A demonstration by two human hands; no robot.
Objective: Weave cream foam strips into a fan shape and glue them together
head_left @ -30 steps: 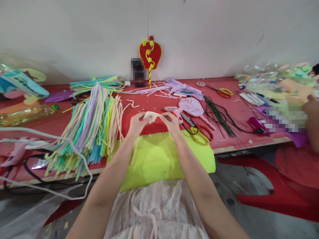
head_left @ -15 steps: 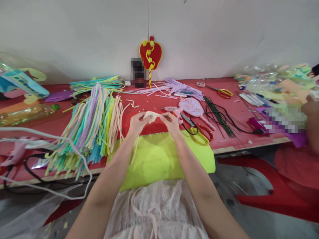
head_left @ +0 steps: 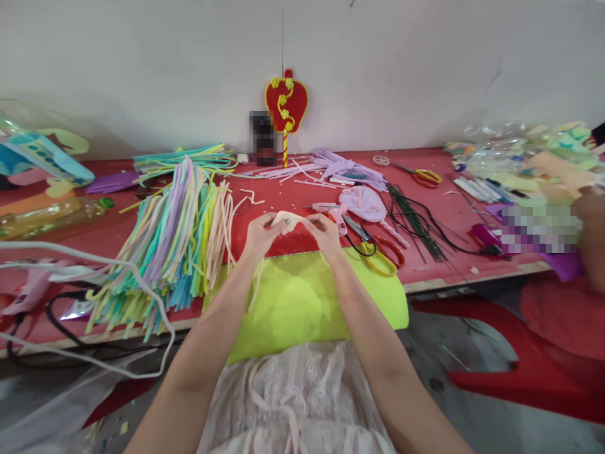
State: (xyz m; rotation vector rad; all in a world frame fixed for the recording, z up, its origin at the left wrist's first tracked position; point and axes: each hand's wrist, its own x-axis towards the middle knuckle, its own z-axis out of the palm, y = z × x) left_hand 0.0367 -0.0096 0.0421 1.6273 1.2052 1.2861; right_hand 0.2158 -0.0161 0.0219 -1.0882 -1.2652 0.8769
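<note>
Above the far edge of a yellow-green sheet (head_left: pixel 302 318), both my hands are closed on a small cream pipe-cleaner piece (head_left: pixel 293 217). My left hand (head_left: pixel 259 236) pinches its left end, and my right hand (head_left: pixel 326 232) pinches the right end. A small shiny grey dot sits at the piece's middle; I cannot tell if it is a bead or a ring. From under my left hand hangs a thin cream strand (head_left: pixel 256 289). Just right of my right hand lie a pink glue gun (head_left: pixel 337 215), scissors with red and yellow handles (head_left: pixel 378 253) and a lilac fan-shaped piece (head_left: pixel 363 203).
A big bundle of pastel pipe cleaners (head_left: pixel 163 243) lies left, near a white cable (head_left: pixel 142 277) and another pink glue gun (head_left: pixel 33 287). Behind stands a red apple-shaped fan (head_left: pixel 295 107). Green wire stems (head_left: pixel 416 224) and another person's arm (head_left: pixel 590 246) are right.
</note>
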